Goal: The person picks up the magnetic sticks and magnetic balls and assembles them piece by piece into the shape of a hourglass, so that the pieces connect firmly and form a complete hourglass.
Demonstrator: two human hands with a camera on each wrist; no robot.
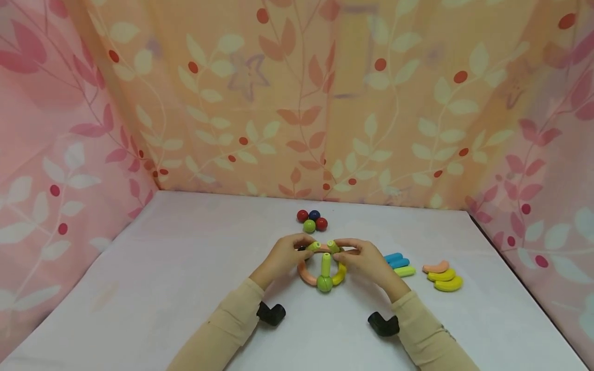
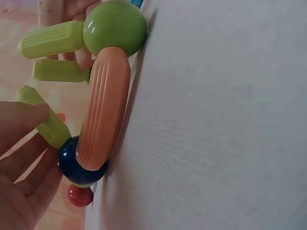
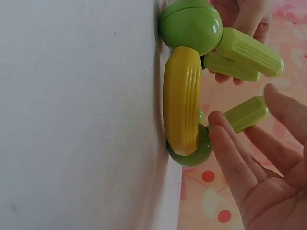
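A ring of curved sticks and balls lies on the white table, with its peach stick (image 2: 104,108) and yellow stick (image 3: 182,100) meeting at a green ball (image 1: 325,284). From that ball a light green stick (image 1: 326,265) stands up. My left hand (image 1: 291,253) pinches another light green stick (image 2: 55,130), which rises from a dark blue ball (image 2: 79,165). Opposite, my right hand (image 1: 364,260) has its fingers spread around a third light green stick (image 3: 244,115) on a second green ball (image 3: 194,151). Its fingers are fairly straight, and a fingertip sits near the stick's top.
Behind the ring, several loose balls (image 1: 309,225) cluster. To the right lie blue sticks (image 1: 394,258), a light green stick (image 1: 405,271), and curved yellow and peach pieces (image 1: 447,283). Black wrist mounts (image 1: 384,324) hang by both sleeves. Patterned curtains (image 1: 297,103) surround the table.
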